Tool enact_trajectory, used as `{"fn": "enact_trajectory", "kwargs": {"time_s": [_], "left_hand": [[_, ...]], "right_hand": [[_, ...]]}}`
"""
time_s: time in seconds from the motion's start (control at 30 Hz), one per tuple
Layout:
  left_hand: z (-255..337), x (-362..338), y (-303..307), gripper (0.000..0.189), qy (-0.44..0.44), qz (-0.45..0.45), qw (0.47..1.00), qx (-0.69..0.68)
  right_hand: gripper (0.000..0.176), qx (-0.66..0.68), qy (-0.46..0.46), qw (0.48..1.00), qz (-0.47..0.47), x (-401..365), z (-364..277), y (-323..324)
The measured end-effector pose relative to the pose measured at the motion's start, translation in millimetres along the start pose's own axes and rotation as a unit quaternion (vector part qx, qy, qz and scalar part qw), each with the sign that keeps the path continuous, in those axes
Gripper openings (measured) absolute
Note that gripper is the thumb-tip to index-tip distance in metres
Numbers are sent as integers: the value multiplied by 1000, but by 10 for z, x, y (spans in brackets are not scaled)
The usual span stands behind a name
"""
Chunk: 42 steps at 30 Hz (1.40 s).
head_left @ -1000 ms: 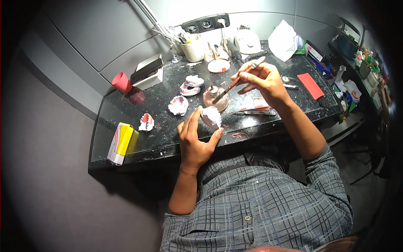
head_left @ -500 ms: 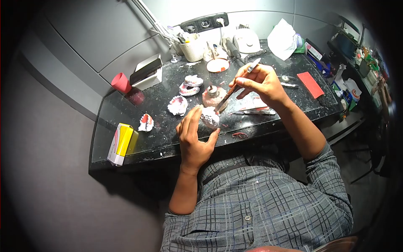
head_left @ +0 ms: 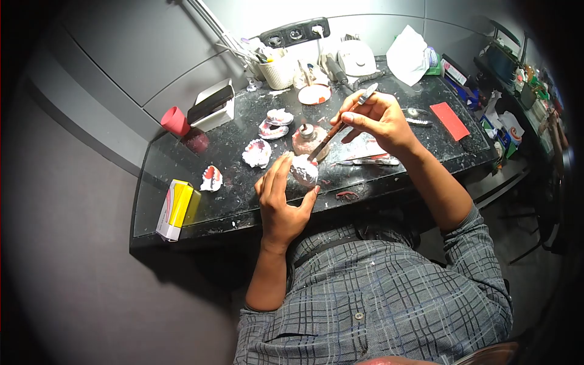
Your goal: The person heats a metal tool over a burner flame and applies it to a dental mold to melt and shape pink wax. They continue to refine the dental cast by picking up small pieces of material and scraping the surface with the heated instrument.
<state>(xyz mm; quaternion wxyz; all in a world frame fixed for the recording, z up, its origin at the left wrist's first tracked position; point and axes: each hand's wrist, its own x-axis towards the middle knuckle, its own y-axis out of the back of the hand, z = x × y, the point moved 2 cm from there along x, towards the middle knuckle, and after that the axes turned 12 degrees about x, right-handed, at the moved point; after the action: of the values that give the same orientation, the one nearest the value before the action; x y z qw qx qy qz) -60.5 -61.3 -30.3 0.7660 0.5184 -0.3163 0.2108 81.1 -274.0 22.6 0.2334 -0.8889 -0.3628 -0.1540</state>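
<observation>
My left hand (head_left: 281, 204) steadies a white plaster dental model (head_left: 305, 173), fingers along its left side and thumb at its lower right. Pink-red wax shows at the model's upper right edge. In my right hand (head_left: 384, 125) is a slim wax knife (head_left: 334, 129) with a brown handle, held like a pen between thumb and fingers. Its lower tip meets the waxed edge of the model, while its wider metal end points up past my fingers. Just behind the model stands a round glass spirit burner (head_left: 308, 143) with a metal neck.
More plaster dental models (head_left: 257, 153) sit left of the burner, one with red wax (head_left: 212, 178). A yellow-and-white box (head_left: 175, 210) stands at the front left. Metal instruments (head_left: 374, 160) lie to the right, a red wax sheet (head_left: 449, 121) beyond. A tool cup (head_left: 281, 72) stands at the back.
</observation>
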Motion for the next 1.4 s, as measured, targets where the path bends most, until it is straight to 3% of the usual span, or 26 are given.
{"fn": "enact_trajectory", "kwargs": {"time_s": [0.17, 0.33, 1.4], "left_hand": [[-2, 4, 5, 72, 10, 4, 1000, -6], [16, 13, 17, 71, 17, 10, 1000, -10], [13, 10, 10, 69, 26, 7, 999, -27]], "right_hand": [[14, -9, 12, 1000, 11, 19, -30, 43], [13, -50, 94, 984, 143, 54, -3, 114], [12, -42, 102, 985, 132, 58, 22, 80]]}}
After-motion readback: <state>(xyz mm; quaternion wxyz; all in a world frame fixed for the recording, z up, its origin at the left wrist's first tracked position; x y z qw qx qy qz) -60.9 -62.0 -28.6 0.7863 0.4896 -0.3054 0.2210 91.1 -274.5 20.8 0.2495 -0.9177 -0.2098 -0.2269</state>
